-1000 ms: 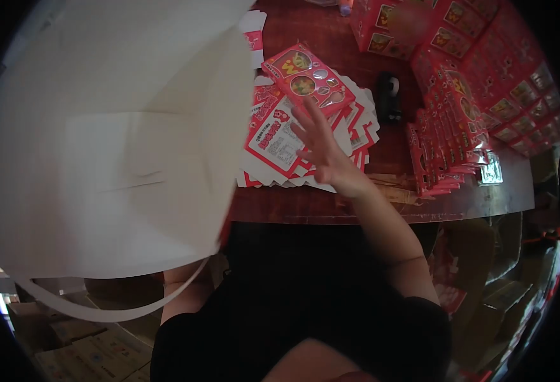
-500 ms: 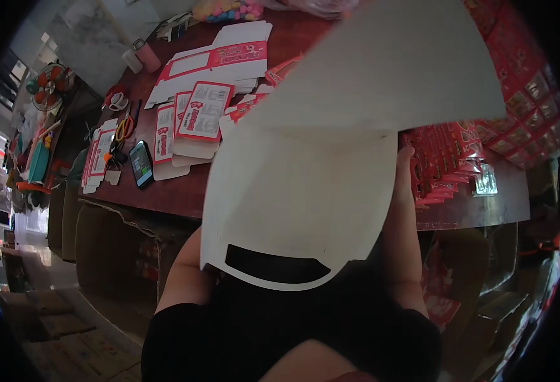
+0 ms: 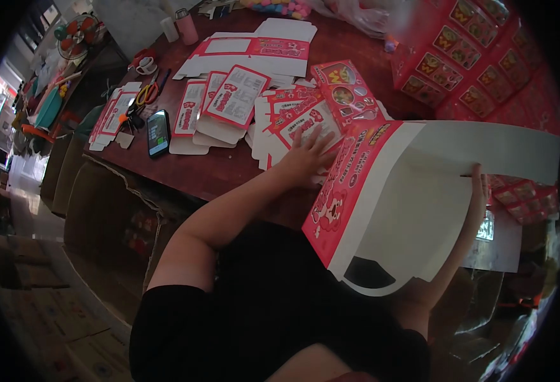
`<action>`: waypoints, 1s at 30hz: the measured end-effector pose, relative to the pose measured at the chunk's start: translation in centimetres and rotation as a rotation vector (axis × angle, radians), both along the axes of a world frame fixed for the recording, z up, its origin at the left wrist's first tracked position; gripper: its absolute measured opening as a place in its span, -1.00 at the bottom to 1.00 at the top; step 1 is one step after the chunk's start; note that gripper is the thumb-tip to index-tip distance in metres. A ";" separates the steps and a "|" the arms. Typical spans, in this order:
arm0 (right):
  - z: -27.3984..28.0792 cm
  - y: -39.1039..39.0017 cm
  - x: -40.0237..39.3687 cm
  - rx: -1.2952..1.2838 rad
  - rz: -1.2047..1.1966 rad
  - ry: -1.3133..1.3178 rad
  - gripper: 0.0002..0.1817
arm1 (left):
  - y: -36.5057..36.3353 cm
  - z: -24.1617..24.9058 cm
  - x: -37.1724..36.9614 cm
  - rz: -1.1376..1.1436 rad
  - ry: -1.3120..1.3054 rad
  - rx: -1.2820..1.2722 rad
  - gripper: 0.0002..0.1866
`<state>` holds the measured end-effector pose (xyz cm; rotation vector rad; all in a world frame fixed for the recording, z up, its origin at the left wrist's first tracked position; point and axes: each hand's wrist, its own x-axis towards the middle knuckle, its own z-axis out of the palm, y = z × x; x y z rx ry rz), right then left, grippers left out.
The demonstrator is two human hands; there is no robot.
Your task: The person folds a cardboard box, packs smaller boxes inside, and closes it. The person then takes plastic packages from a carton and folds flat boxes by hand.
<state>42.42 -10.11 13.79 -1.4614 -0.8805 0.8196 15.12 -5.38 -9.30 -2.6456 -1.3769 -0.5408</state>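
A large open carton point(image 3: 420, 210), red with cartoon print outside and white inside, stands tilted in front of me at the right. Its handle cut-out is at the near end, and a white flap point(image 3: 503, 149) spreads at the far end. My right hand point(image 3: 479, 183) grips the carton's right side; part of that hand is hidden. My left hand point(image 3: 306, 155) lies with fingers spread on a pile of flat red-and-white printed cards point(image 3: 302, 124), beside the carton's left wall. A red printed panel point(image 3: 345, 95) lies just beyond that hand.
More flat red-and-white cartons point(image 3: 235, 95) lie to the left on the dark red table point(image 3: 200, 175), near a phone point(image 3: 158, 134) and yellow-handled scissors point(image 3: 146, 93). Red packet sheets point(image 3: 458, 60) are piled at the back right. An open cardboard box point(image 3: 105, 223) stands below the table edge.
The carton has swung to the right and turned, so its printed side shows. My left hand, hidden before, has come onto the flat cards. My view has shifted too.
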 end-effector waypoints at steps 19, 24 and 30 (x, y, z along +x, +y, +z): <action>-13.7 11.4 -1.1 -0.073 0.567 0.153 -0.48 | 7.0 7.8 -5.6 0.215 -1.048 -0.268 -0.70; -9.0 7.6 2.8 0.549 0.317 -0.121 -0.55 | 1.6 9.0 -3.7 0.132 -1.286 0.147 -0.66; -2.9 8.9 20.0 0.111 -0.183 -0.879 -0.41 | -2.7 18.9 5.6 -0.650 -0.895 -0.135 -0.74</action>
